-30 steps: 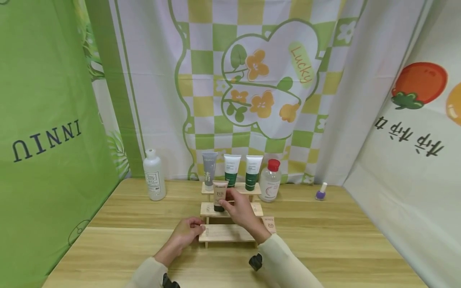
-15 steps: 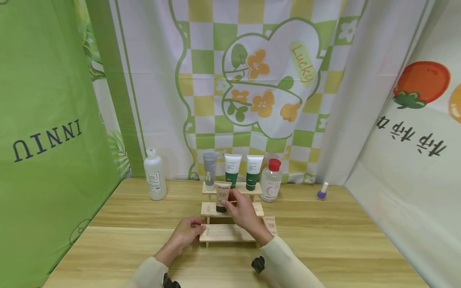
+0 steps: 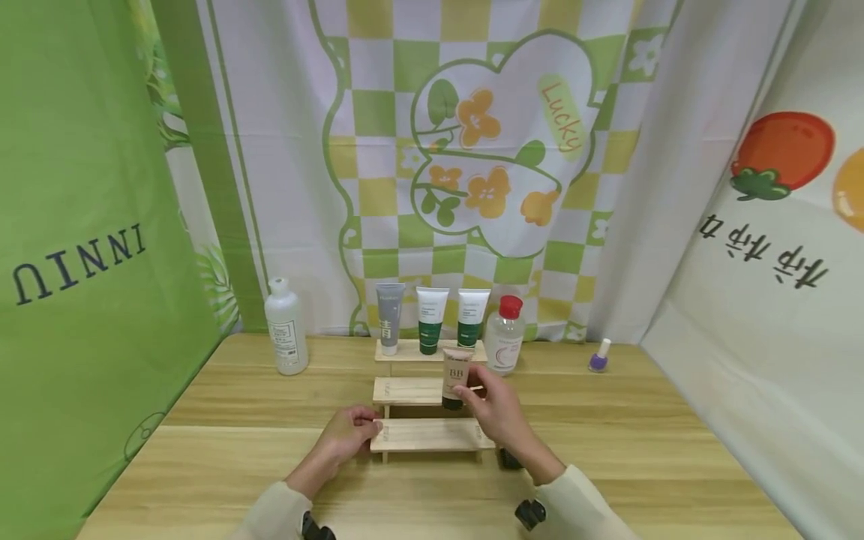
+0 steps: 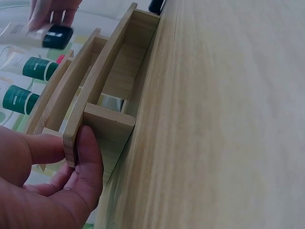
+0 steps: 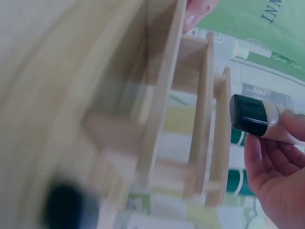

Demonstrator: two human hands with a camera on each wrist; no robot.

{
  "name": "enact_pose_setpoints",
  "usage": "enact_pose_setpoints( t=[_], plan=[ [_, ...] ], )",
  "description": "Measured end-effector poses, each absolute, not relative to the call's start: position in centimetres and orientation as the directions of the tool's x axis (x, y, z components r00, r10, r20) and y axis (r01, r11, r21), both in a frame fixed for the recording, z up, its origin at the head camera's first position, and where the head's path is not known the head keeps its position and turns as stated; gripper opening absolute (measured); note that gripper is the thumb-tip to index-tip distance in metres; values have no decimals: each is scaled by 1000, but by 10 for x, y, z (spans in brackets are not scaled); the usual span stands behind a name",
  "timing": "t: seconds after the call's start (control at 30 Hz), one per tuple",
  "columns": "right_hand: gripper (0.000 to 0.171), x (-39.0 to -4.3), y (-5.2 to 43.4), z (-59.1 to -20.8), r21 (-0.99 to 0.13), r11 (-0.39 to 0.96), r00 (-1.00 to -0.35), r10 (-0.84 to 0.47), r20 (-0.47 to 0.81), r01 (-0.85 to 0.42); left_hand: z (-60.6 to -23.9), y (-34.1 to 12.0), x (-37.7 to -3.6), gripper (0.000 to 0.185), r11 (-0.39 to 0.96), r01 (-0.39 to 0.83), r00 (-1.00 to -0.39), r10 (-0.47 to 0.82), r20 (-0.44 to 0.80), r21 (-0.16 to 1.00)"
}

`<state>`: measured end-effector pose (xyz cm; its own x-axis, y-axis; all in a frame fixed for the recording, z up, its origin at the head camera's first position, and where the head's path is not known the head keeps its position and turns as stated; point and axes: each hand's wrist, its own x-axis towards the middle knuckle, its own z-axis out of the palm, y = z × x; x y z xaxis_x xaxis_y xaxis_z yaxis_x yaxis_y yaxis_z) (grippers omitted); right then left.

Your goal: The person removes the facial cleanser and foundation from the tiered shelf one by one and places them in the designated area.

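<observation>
head view: black cap (image 3: 511,459) beside rack (image 3: 432,435), rest hidden behind right hand (image 3: 498,409); fine print on white bottle (image 3: 286,341) too small to read. left wrist view: held tube (image 4: 40,37) blurred, cut by left edge. right wrist view: dark shape (image 5: 64,205) too blurred to identify.

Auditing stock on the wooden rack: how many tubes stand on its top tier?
3: grey tube at left, middle white-and-green tube, right white-and-green tube. None seems hidden; the BB tube in the right hand isn't counted.
</observation>
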<state>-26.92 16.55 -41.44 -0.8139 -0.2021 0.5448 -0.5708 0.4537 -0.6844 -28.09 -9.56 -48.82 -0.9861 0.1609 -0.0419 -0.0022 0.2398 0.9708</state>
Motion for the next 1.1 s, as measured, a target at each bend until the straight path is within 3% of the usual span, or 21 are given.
enact_pose_setpoints(
  t=[0.3,0.63,0.83,1.1],
  plan=[
    [26,-253,225,-424,-717,519,-872,-130,472,-466,-490,-96,-280,26,211,-33,-986,155,-66,977],
    [26,-255,283,-443,-722,662,-956,26,292,-203,-488,-95,-281,26,204,-41,-983,165,-75,978],
    [19,-257,298,-454,-782,615,-988,38,152,-97,-489,-95,-283,25,206,-50,-982,169,-86,977],
    [27,-256,300,-462,-835,549,-999,26,-34,43,-487,-95,-282,26,212,-46,-984,161,-82,976]
  ],
)
